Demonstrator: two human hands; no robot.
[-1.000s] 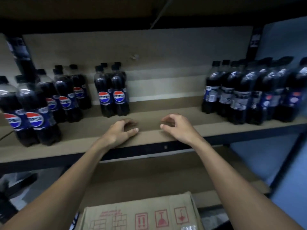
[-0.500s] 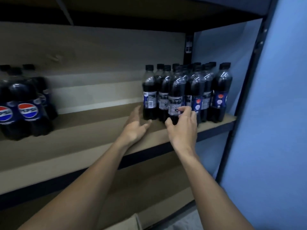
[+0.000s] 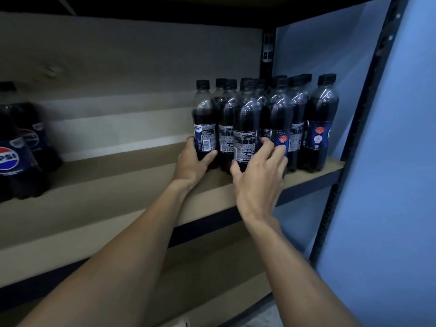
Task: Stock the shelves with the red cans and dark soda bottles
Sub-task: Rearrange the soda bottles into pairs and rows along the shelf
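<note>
We're up at the right end of the shelf [image 3: 118, 197], both arms stretched out to the cluster of dark soda bottles [image 3: 295, 119] standing there. Our left hand [image 3: 192, 161] grasps the leftmost bottle [image 3: 204, 123] low on its body, thumb across the front just under the label and fingers round the far side. Our right hand [image 3: 259, 175] wraps the front bottle [image 3: 245, 128], thumb at the lower left and fingers curled over the right of the label. The outer fingertips also touch the neighbour with the blue label. Both bottles are upright. Whether either base is off the board, we cannot tell, because our hands cover it.

And look at these bottles: clear plastic, near-black drink up to the shoulder, a see-through neck above, black screw caps on top. The labels are dark blue. The ones turned toward us show the back panel, with white small print and a barcode too fine to read. Two bottles further right show a round red mark on blue. They're packed tight, touching one another, several rows deep. The last one stands near the dark upright [image 3: 363, 114] beside the blue wall [image 3: 389, 185].

Over at the left edge, well apart from the cluster, more Pepsi bottles [image 3: 14, 156] stand on the same board. Their red, white and blue logos face us, a bit blurred.
</note>
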